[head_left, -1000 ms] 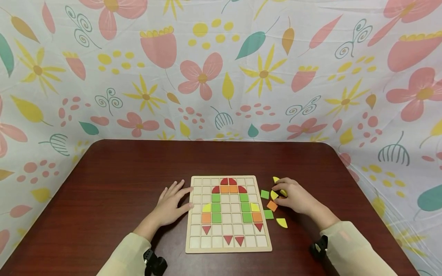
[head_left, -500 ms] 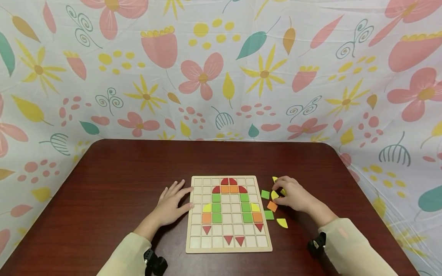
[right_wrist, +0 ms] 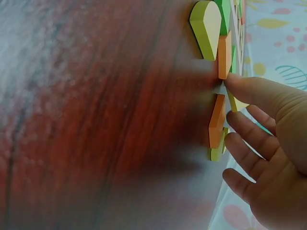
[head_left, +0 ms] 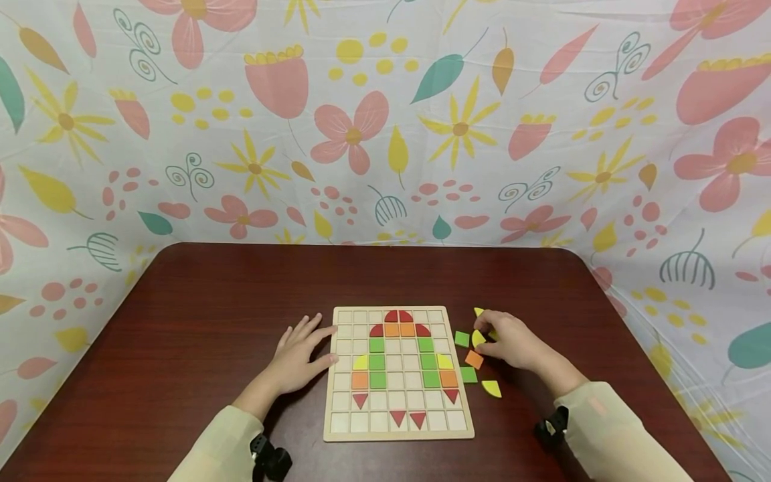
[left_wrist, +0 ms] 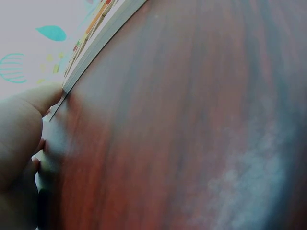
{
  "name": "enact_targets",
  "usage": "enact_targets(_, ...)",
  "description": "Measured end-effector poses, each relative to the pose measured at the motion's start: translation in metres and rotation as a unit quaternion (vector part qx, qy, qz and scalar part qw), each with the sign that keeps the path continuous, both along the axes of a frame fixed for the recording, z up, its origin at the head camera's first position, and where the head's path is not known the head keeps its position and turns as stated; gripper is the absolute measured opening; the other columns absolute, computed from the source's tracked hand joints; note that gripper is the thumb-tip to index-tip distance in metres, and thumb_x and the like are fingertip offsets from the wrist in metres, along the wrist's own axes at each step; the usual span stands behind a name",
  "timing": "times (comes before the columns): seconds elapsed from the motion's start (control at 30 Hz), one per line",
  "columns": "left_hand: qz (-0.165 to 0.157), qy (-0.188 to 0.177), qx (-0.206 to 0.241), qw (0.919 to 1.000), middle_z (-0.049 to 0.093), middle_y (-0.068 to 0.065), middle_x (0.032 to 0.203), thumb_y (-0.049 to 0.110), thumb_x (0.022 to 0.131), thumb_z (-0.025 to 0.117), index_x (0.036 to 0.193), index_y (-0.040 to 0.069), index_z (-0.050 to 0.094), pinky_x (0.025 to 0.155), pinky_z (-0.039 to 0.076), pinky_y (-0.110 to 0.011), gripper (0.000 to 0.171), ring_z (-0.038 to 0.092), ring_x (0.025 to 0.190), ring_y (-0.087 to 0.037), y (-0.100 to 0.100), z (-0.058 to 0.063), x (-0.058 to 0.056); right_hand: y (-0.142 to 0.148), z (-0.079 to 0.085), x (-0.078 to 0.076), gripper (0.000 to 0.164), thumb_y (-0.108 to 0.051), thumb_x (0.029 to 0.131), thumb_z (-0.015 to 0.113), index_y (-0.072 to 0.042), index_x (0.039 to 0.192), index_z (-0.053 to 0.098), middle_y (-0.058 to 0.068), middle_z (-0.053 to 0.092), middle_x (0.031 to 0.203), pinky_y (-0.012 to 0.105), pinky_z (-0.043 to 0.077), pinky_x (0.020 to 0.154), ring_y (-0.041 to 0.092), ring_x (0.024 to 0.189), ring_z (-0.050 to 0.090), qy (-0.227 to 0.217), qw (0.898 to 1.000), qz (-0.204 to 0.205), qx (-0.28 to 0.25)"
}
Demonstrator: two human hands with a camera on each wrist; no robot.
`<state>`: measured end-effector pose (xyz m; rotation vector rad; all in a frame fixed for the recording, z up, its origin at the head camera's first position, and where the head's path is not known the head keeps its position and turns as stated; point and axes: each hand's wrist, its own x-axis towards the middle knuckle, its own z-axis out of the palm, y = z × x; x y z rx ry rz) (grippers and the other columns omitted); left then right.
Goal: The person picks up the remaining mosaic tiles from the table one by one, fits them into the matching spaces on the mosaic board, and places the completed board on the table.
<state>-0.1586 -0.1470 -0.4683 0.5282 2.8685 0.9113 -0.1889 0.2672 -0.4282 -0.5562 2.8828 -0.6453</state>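
A wooden grid board (head_left: 399, 437) lies on the table, bearing red, orange, green and yellow flat blocks in an arched pattern. Along its left edge rests my left hand (head_left: 298, 358), fingers spread, with thumb and index fingertip at the rim; the left wrist view shows a finger against the board's side. To the right of the board, my right hand (head_left: 513, 340) pinches a yellow quarter-circle block (head_left: 478, 339) between thumb and index finger, low over the table. In the right wrist view that yellow block (right_wrist: 237, 101) shows between the fingertips, and an orange block (right_wrist: 217, 122) lies beneath the fingers.
Loose blocks lie right of the board: a green square (head_left: 462, 339), another green square (head_left: 468, 375), an orange square (head_left: 474, 359) and a yellow quarter circle (head_left: 491, 389). Another yellow block (head_left: 478, 311) pokes out beyond the right hand. A floral cloth (head_left: 385, 134) hangs behind the table.
My right hand has shifted slightly, its thumb and index finger closing in on the yellow quarter-circle block. My left hand and the board have stayed put.
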Motion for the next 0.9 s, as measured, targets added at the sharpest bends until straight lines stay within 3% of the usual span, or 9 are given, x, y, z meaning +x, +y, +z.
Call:
enact_targets(0.27,0.001,0.0,-0.005,1.0,0.025,-0.014,0.156,0.042,0.091,0.059,0.14,0.021,0.047,0.111,0.009,-0.064,0.055,0.015,0.145,-0.038,0.0005,0.0001,-0.0008,0.002,0.0019,-0.0009,0.017,-0.013,0.086,0.069,-0.008,0.098,0.058,0.0,0.06,0.082,0.026,0.044,0.055,0.012,0.064,0.051,-0.038,0.997,-0.031,-0.055)
enact_targets(0.6,0.0,0.004,-0.005,1.0,0.025,-0.014,0.155,0.042,0.091,0.059,0.14,0.021,0.047,0.11,0.009,-0.064,0.055,0.015,0.145,-0.038,-0.0004,0.0,-0.0004,0.0031,0.0033,-0.002,0.016,-0.014,0.088,0.067,-0.008,0.102,0.063,0.001,0.063,0.086,0.024,0.046,0.059,0.013,0.074,0.055,-0.025,0.995,-0.034,-0.095)
enact_targets(0.9,-0.002,0.002,-0.007,1.0,0.025,-0.014,0.156,0.042,0.092,0.058,0.14,0.021,0.047,0.111,0.009,-0.064,0.055,0.015,0.145,-0.038,0.0009,-0.0003,0.0001,-0.0005,0.0046,-0.0002,0.021,-0.014,0.088,0.066,-0.005,0.106,0.066,0.003,0.065,0.088,0.025,0.048,0.057,0.015,0.075,0.058,-0.041,0.99,-0.033,-0.131)
